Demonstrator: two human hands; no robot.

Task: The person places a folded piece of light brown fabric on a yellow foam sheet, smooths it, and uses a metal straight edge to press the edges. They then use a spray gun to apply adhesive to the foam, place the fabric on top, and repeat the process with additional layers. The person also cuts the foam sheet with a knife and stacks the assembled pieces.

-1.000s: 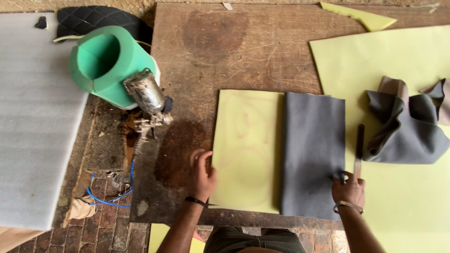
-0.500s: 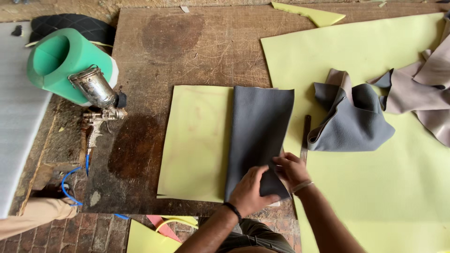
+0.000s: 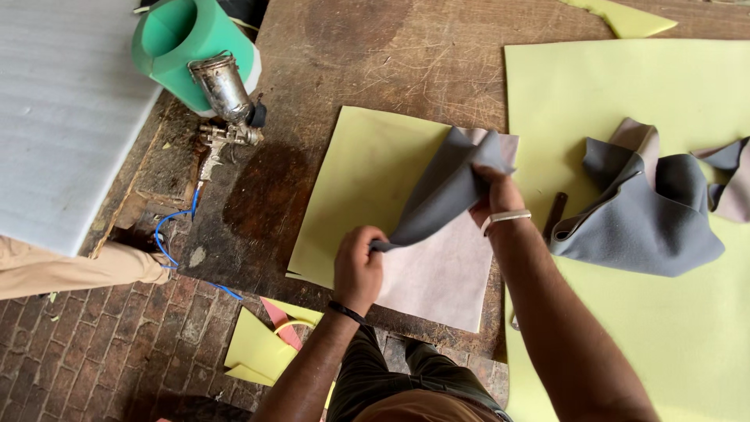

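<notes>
Two crumpled grey pieces (image 3: 641,211) lie right of the spray gun (image 3: 223,98).

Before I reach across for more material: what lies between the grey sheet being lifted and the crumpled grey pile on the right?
In the head view, a dark narrow tool on the big yellow foam sheet.
</notes>
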